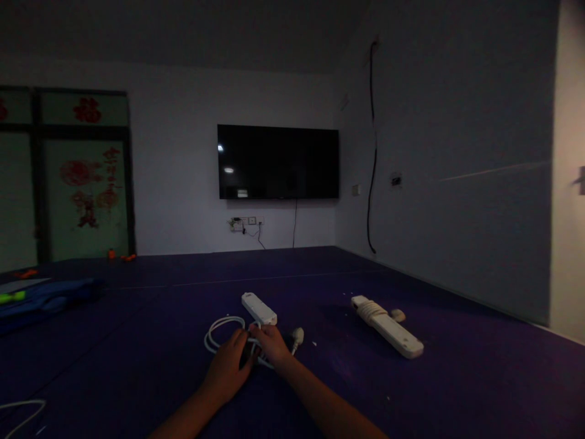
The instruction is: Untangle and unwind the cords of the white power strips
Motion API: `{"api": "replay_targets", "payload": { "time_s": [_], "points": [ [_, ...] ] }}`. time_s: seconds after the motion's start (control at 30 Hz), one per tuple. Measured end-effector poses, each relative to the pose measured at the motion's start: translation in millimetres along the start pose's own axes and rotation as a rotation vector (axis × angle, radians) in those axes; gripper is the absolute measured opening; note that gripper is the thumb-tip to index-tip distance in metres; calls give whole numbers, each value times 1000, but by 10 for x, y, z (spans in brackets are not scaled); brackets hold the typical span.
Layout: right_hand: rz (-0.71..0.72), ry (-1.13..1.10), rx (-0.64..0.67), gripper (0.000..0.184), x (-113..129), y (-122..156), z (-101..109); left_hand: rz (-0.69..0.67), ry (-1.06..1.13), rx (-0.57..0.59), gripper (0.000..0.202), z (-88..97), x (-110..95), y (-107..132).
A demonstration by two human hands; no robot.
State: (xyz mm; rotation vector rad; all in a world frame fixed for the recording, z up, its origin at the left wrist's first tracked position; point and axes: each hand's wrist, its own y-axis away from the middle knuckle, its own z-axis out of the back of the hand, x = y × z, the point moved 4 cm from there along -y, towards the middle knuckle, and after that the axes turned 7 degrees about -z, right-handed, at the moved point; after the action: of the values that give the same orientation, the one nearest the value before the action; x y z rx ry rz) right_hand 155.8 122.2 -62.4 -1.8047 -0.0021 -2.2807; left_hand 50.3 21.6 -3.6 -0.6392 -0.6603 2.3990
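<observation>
A white power cord [223,319] is looping through the grip, its coil spreading just left of it. The right hand [270,345] is pinching the cord, probably to keep the loops gathered; the left hand [228,361] is touching them, but how tightly it is closing I cannot tell. The white power strip [259,308] is lying just beyond the fingertips, a plug [298,335] resting right of the grip. Farther right, a second power strip [402,339] is wearing its wrapped cord [372,311], seemingly for compactness.

The light is dim and murky, with small bright reflections glaring on the black television [283,163]
</observation>
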Motion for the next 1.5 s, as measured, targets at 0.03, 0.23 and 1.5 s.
{"api": "replay_targets", "payload": {
  "time_s": [0.03, 0.23, 1.5],
  "points": [
    [-2, 3, 1, 49, -1, 0, -2, 0, -3, -4, 32, 2, 0, 1],
    [-1, 4, -10, 49, 9, 13, -2, -5, -28, -8, 33, 14, 0, 4],
    [23, 45, -51, 47, 44, 29, 5, 0, -4, 30, 31, 1, 4, 8]
  ]
}}
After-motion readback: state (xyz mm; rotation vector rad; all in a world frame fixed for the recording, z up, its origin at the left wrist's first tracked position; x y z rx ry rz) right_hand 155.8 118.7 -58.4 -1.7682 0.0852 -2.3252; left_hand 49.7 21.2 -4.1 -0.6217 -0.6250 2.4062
